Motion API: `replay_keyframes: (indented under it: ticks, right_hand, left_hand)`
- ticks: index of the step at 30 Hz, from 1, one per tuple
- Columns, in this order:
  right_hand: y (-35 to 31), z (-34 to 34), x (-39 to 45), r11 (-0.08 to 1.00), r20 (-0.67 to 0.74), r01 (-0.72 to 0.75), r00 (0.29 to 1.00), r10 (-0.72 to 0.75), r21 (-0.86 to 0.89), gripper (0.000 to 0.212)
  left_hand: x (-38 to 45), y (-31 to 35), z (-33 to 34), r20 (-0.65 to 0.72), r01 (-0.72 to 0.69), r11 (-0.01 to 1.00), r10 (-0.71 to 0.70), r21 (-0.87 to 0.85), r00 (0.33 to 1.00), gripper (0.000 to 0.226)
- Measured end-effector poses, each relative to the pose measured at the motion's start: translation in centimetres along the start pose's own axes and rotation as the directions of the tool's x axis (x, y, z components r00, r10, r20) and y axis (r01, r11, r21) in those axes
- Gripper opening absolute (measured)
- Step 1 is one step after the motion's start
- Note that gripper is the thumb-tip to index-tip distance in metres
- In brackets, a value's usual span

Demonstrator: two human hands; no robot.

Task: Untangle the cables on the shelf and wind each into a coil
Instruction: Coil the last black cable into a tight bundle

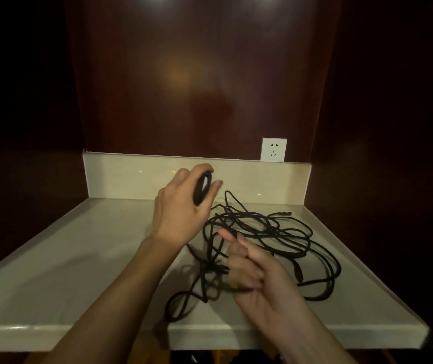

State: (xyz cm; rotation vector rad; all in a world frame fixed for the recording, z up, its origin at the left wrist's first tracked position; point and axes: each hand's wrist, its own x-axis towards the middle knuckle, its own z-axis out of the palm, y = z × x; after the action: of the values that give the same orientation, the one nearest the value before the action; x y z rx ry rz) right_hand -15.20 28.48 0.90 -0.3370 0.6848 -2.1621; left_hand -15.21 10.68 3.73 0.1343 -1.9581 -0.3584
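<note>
Left hand [183, 203], centre frame: fingers curled round a small black coil [202, 189], held upright above the back of the shelf [52, 258]. Right hand [249, 269], lower centre, blurred: fingers curled, seemingly pinching a strand of the black cable tangle [268, 232], though contact too smeared to confirm. Tangle sprawled across the shelf's centre and right, loops crossing, one plug end [283, 213] near the back. White wall socket [273, 150] above the backsplash, upper right of centre. Judged progress: one coil started or nearly wound; most cable loose and knotted, untangling and winding largely left.
</note>
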Motion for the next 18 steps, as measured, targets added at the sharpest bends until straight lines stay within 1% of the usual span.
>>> replay_keyframes:
  ticks: [1, 2, 3, 4, 5, 6, 7, 8, 9, 10, 11, 12, 13, 14, 15, 16, 17, 18]
  right_hand:
    - [-0.5, 0.2, -0.5, 0.977, 0.005, -0.001, 1.0, 0.002, -0.211, 0.042]
    - [-1.2, 0.4, -0.8, 0.877, 0.019, 0.02, 1.0, -0.012, -0.48, 0.033]
    - [-2.1, 0.6, -1.0, 0.685, 0.071, 0.073, 0.997, -0.031, -0.725, 0.026]
    - [-2.9, 0.5, -1.0, 0.432, 0.143, 0.153, 0.988, -0.057, -0.889, 0.02]
    - [-3.9, 0.3, -0.9, 0.168, 0.233, 0.247, 0.967, -0.098, -0.954, 0.017]
    - [-4.9, 0.4, -0.7, -0.069, 0.338, 0.332, 0.93, -0.143, -0.941, 0.014]
    - [-5.8, 0.6, -0.4, -0.262, 0.442, 0.395, 0.884, -0.153, -0.881, 0.014]
    - [-6.8, 1.0, 0.0, -0.405, 0.526, 0.438, 0.839, -0.136, -0.803, 0.015]
    - [-7.7, 1.5, 0.4, -0.495, 0.589, 0.471, 0.801, -0.106, -0.73, 0.019]
    - [-8.6, 1.8, 0.9, -0.536, 0.633, 0.501, 0.77, -0.083, -0.679, 0.023]
    - [-9.5, 2.2, 1.3, -0.543, 0.665, 0.53, 0.743, -0.074, -0.652, 0.026]
    - [-10.2, 2.5, 1.7, -0.518, 0.686, 0.556, 0.722, -0.085, -0.65, 0.03]
    - [-10.7, 2.8, 2.0, -0.475, 0.694, 0.577, 0.712, -0.104, -0.664, 0.035]
    - [-11.0, 2.9, 2.3, -0.446, 0.699, 0.59, 0.704, -0.124, -0.673, 0.039]
    - [-11.0, 2.9, 2.7, -0.45, 0.717, 0.602, 0.683, -0.137, -0.66, 0.043]
    - [-10.8, 2.7, 3.1, -0.491, 0.751, 0.611, 0.643, -0.15, -0.621, 0.045]
    - [-10.6, 2.4, 3.5, -0.553, 0.793, 0.61, 0.586, -0.167, -0.567, 0.044]
    - [-10.3, 2.0, 3.9, -0.627, 0.835, 0.593, 0.519, -0.184, -0.506, 0.041]
  left_hand:
    - [-0.1, 0.0, -0.1, 0.068, -0.006, 0.998, 0.002, 0.068, 0.998, 0.039]
    - [0.0, 0.0, -0.2, 0.139, -0.003, 0.993, -0.014, 0.116, 0.99, 0.045]
    - [0.1, -0.1, -0.4, 0.209, 0.012, 0.991, -0.041, 0.137, 0.977, 0.054]
    - [0.1, -0.1, -0.7, 0.292, 0.031, 0.992, -0.065, 0.12, 0.954, 0.063]
    - [-0.1, -0.1, -0.9, 0.393, 0.04, 0.997, -0.064, 0.069, 0.917, 0.071]
    - [-0.4, 0.1, -1.2, 0.504, 0.045, 0.999, -0.027, -0.023, 0.863, 0.073]
    - [-0.8, 0.5, -1.3, 0.61, 0.068, 0.987, 0.036, -0.146, 0.792, 0.068]
    - [-1.1, 1.0, -1.6, 0.7, 0.131, 0.954, 0.1, -0.269, 0.707, 0.06]
    - [-1.5, 1.6, -1.9, 0.774, 0.23, 0.904, 0.151, -0.36, 0.615, 0.055]
    - [-1.6, 2.0, -2.3, 0.827, 0.335, 0.851, 0.184, -0.405, 0.532, 0.053]
    - [-1.6, 2.3, -2.6, 0.856, 0.397, 0.818, 0.203, -0.415, 0.475, 0.054]
    - [-1.5, 2.7, -2.9, 0.87, 0.416, 0.81, 0.215, -0.413, 0.444, 0.051]
    - [-1.3, 2.9, -3.1, 0.871, 0.42, 0.805, 0.228, -0.42, 0.434, 0.041]
    - [-1.2, 3.2, -3.3, 0.865, 0.447, 0.778, 0.239, -0.443, 0.441, 0.029]
    - [-1.1, 3.4, -3.5, 0.858, 0.515, 0.715, 0.24, -0.473, 0.455, 0.022]
    - [-1.0, 3.7, -3.7, 0.855, 0.604, 0.621, 0.242, -0.5, 0.46, 0.023]
    - [-0.9, 3.9, -3.8, 0.851, 0.679, 0.518, 0.249, -0.52, 0.462, 0.028]
    - [-0.9, 4.1, -3.7, 0.842, 0.724, 0.43, 0.248, -0.539, 0.48, 0.031]
